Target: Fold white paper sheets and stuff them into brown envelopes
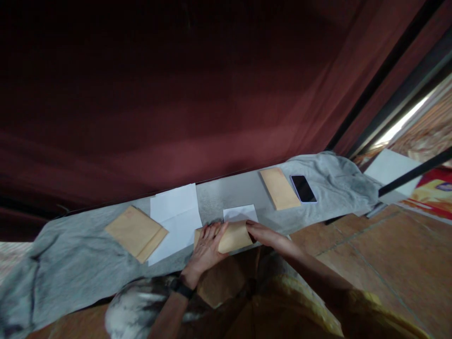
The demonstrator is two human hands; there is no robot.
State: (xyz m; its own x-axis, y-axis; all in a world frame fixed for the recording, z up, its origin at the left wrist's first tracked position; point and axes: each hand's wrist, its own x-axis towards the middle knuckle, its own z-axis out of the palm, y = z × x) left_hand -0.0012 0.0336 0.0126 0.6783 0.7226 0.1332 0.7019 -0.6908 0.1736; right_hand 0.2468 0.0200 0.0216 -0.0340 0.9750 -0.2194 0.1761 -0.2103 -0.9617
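Note:
A brown paper envelope (236, 237) lies crosswise in front of me at the near edge of the cloth-covered surface. My left hand (209, 245) grips its left part, thumb apart from the fingers, a dark band on the wrist. At the right end, where the envelope gapes darkly, my right hand (260, 233) holds the edge; some fingertips are hidden there. Just behind the envelope, partly covered by it, is a folded white paper (240, 213). To the left of my left hand lie larger white sheets (178, 219) with a fold crease.
Another brown envelope (136, 231) overlaps the white sheets at the left. Toward the right lie a further brown envelope (280, 188) and a smartphone (303, 189). Grey cloth (328, 181) covers the narrow surface. A dark red curtain (212, 141) hangs behind it; tiled floor (370, 254) shows at right.

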